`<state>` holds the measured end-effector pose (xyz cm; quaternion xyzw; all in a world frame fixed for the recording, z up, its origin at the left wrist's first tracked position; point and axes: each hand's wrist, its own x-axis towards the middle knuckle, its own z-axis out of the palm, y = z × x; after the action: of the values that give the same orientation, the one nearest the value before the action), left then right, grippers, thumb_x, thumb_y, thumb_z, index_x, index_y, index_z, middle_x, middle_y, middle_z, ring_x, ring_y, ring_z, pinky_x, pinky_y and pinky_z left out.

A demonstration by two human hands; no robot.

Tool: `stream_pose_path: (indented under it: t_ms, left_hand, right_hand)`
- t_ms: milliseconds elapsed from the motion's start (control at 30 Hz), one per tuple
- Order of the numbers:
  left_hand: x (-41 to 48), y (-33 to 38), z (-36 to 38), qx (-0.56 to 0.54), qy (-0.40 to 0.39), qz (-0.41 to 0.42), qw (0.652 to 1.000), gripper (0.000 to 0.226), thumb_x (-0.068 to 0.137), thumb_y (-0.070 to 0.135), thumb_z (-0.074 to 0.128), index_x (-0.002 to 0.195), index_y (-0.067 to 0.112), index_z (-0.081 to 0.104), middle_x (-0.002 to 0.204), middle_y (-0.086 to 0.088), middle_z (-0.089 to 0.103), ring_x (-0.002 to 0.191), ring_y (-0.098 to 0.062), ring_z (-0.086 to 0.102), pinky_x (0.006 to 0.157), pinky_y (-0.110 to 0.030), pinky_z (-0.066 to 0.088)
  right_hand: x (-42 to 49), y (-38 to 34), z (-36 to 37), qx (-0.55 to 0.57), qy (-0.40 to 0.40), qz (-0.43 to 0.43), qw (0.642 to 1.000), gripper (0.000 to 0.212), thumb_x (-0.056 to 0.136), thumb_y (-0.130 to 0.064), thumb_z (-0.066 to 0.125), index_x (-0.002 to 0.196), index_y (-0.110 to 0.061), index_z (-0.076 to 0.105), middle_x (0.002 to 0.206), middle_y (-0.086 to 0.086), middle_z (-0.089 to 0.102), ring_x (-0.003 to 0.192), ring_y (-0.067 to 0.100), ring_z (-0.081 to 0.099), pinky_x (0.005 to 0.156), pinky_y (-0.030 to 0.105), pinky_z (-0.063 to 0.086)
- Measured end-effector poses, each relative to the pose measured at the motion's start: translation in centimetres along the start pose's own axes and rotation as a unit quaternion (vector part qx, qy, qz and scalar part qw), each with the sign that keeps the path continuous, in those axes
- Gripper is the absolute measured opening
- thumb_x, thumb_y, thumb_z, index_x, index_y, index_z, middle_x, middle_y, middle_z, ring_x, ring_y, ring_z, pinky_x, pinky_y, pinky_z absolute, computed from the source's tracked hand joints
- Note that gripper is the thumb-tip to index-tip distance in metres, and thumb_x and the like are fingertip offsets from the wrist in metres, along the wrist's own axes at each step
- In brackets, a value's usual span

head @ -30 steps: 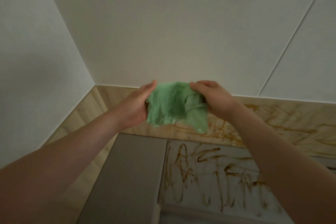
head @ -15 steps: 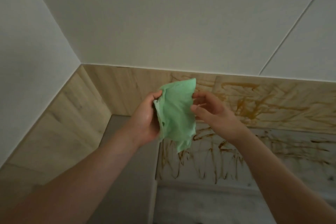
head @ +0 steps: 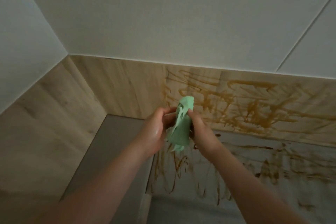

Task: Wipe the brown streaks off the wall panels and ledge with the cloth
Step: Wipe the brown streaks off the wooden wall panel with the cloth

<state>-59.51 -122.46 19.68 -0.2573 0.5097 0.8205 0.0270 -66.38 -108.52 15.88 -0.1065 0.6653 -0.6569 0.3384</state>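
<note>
A green cloth (head: 180, 125) hangs bunched and upright between both hands, in front of the wall. My left hand (head: 157, 129) curls round its left side, and my right hand (head: 199, 129) pinches its right edge with the fingertips. Behind them, brown streaks (head: 245, 107) cover the wood-look wall panel (head: 118, 92) from the middle to the right. More brown streaks (head: 263, 167) run over the pale ledge (head: 236, 183) below. The cloth is clear of the wall and ledge.
A plain white wall (head: 163, 23) rises above the wood panels, with a corner on the left. A grey unstreaked section of ledge (head: 116, 147) lies left of the stained part. The left wood panel (head: 45, 123) shows no streaks.
The cloth went from spread wide between both hands to folded and bunched narrow. My hands came closer together, and the view tilted down so more of the streaked panel and ledge shows.
</note>
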Motion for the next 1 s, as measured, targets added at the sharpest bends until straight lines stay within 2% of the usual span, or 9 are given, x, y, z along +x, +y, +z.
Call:
stream_pose_path:
  t_ms: [133,267,467,600,667,733,800,933,1000]
  left_hand:
    - [5.4,-2.1,-1.4,0.188,0.008,0.052,0.981,0.05,0.096,-0.006,0.037,0.107,0.02,0.078,0.108,-0.005,0.079,0.106,-0.021,0.074,0.091,-0.037,0.058]
    - [11.2,-3.1,-3.7,0.232,0.011,0.1,0.967,0.05,0.096,-0.008,0.034,0.111,0.016,0.076,0.112,-0.003,0.078,0.107,-0.011,0.073,0.085,-0.026,0.06]
    - [19.5,-3.2,-10.4,0.296,0.148,0.2,0.922,0.042,0.099,-0.001,0.038,0.094,0.022,0.073,0.102,0.002,0.076,0.104,-0.019,0.07,0.093,-0.039,0.057]
    - [23.9,-3.3,-14.0,0.387,0.174,0.277,0.862,0.033,0.098,0.003,0.046,0.102,0.028,0.068,0.103,0.006,0.071,0.086,-0.015,0.065,0.068,-0.025,0.048]
    - [25.9,-2.9,-15.1,0.429,0.183,0.332,0.82,0.033,0.096,0.003,0.052,0.117,0.025,0.067,0.116,-0.001,0.068,0.106,-0.023,0.065,0.081,-0.029,0.049]
    - [27.7,-2.7,-15.9,0.476,0.212,0.386,0.761,0.043,0.093,0.003,0.057,0.133,0.016,0.063,0.135,-0.01,0.06,0.13,-0.03,0.054,0.106,-0.031,0.04]
    - [29.0,-2.6,-16.2,0.513,0.243,0.402,0.718,0.057,0.09,0.007,0.06,0.146,0.013,0.052,0.15,-0.013,0.047,0.141,-0.033,0.041,0.112,-0.027,0.022]
    - [32.1,-3.9,-17.7,0.566,0.281,0.412,0.656,0.079,0.09,0.025,0.059,0.162,0.016,0.026,0.17,-0.008,0.018,0.154,-0.031,0.02,0.119,-0.031,0.007]
    - [33.9,-5.0,-18.8,0.564,0.282,0.425,0.65,0.084,0.087,0.032,0.054,0.163,0.016,0.021,0.171,-0.007,0.013,0.157,-0.03,0.014,0.124,-0.039,0.011]
  right_hand:
    - [4.9,3.1,-0.6,0.178,0.01,0.021,0.984,0.068,0.106,-0.06,0.034,0.133,-0.006,0.066,0.127,0.022,0.069,0.123,0.036,0.065,0.108,0.055,0.048]
    - [11.1,5.7,-0.9,0.231,0.087,0.04,0.968,0.054,0.106,-0.051,0.044,0.133,-0.009,0.064,0.118,0.02,0.074,0.11,0.036,0.072,0.103,0.057,0.053]
    - [17.7,7.0,-1.4,0.239,0.164,-0.024,0.957,0.036,0.106,-0.046,0.05,0.106,-0.016,0.069,0.087,0.009,0.08,0.093,0.032,0.075,0.083,0.049,0.061]
    - [21.5,8.0,-0.6,0.166,0.162,-0.135,0.963,0.047,0.105,-0.055,0.043,0.139,-0.027,0.059,0.12,0.005,0.075,0.109,0.025,0.071,0.099,0.05,0.056]
    - [22.9,7.6,0.3,0.056,0.196,-0.273,0.94,0.038,0.107,-0.049,0.037,0.143,-0.043,0.048,0.135,-0.005,0.062,0.119,0.013,0.061,0.103,0.041,0.051]
    - [24.2,7.3,1.4,-0.072,0.252,-0.428,0.865,0.027,0.108,-0.042,0.037,0.131,-0.044,0.05,0.128,-0.008,0.058,0.113,0.009,0.058,0.097,0.038,0.05]
    - [26.9,6.7,1.9,-0.232,0.299,-0.516,0.768,0.041,0.105,-0.04,0.038,0.142,-0.026,0.049,0.138,0.001,0.053,0.125,0.02,0.052,0.108,0.046,0.045]
    - [34.0,7.5,1.4,-0.588,0.323,-0.494,0.552,0.069,0.103,-0.039,0.04,0.165,-0.017,0.019,0.171,0.006,0.019,0.159,0.03,0.008,0.129,0.051,0.01]
    - [36.2,8.1,0.6,-0.651,0.348,-0.471,0.483,0.072,0.105,-0.044,0.04,0.166,-0.019,0.011,0.174,0.004,0.005,0.16,0.031,-0.005,0.129,0.052,0.002]
